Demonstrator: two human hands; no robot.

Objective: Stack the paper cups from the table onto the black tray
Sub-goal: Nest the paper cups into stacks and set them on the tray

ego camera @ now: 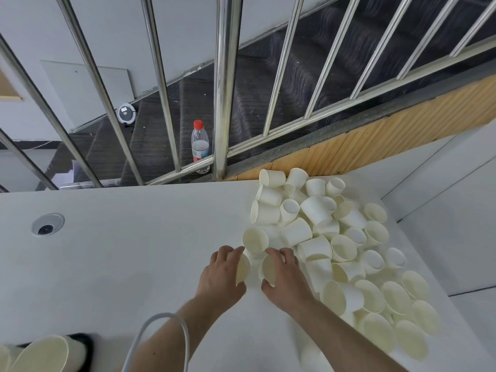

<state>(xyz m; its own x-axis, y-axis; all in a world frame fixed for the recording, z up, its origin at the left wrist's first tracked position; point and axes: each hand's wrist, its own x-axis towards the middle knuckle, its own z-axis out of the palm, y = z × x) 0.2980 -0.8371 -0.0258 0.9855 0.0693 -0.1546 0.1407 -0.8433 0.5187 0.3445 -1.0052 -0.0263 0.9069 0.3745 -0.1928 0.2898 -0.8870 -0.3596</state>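
Both my forearms reach forward over the white table (120, 251). My left hand (221, 275) curls round one paper cup (243, 268), and my right hand (285, 280) grips another cup (269, 267) beside it. The loose heap of cups (349, 251) lies right and far. The black tray (86, 345), bearing stacked cups (51, 353), sits near left.
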